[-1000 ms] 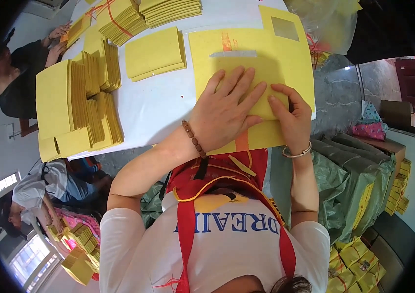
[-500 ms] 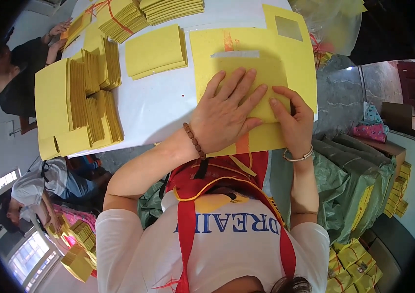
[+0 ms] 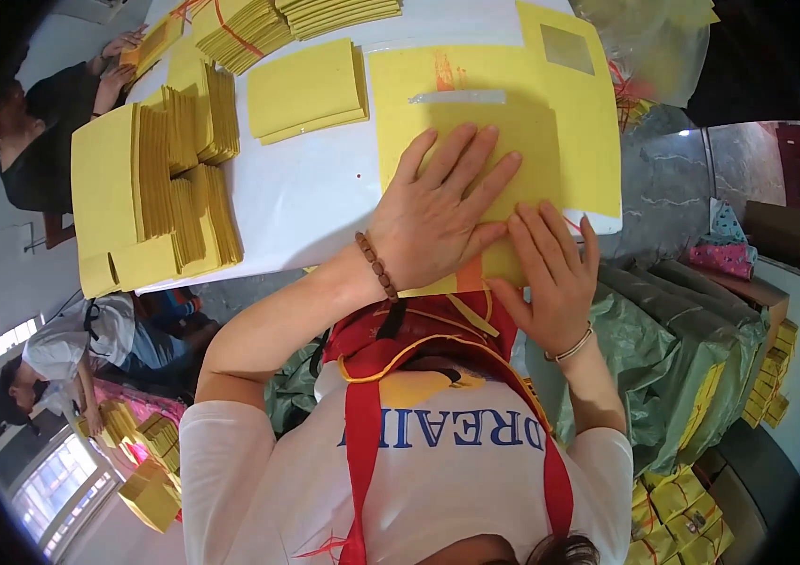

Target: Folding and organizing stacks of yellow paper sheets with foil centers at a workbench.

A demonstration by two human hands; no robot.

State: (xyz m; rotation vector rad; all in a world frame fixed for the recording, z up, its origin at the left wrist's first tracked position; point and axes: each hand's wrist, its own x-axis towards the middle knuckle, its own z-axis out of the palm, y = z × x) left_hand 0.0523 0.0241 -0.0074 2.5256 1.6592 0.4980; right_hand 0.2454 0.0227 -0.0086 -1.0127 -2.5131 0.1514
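The grip here is two flat palms, holding nothing. The left hand [image 3: 438, 221] lies spread wide, fingers fanned, pressing down on a darker yellow folded sheet [image 3: 504, 151]. The right hand [image 3: 551, 273] sits just beside it toward the person, fingers together and open, its fingertips at the sheet's near edge.

That folded sheet rests on a larger bright yellow paper [image 3: 588, 141] spread on the white counter [image 3: 306, 202], directly under both hands. To crease it well, I would judge that the left palm should hold the sheet square while the right fingertips run firmly along the fold line, so that nothing slips.

Beyond the fingertips a pale strip [image 3: 456, 96] lies across the big paper, with an orange smear [image 3: 444, 71] just past it. Farther off, toward the far right corner, is a small greyish square patch [image 3: 567, 47].

To the left of the left hand lies a flat yellow stack [image 3: 306, 89]; farther left are fanned rows of yellow folded pieces [image 3: 174, 179]. Past those, at the counter's far end, sit bundles tied with red string [image 3: 240, 28], where another person's hands [image 3: 122, 47] work.

Down to the right of the right hand are green plastic-wrapped bales [image 3: 682, 348], with small yellow packets [image 3: 682, 513] below them.
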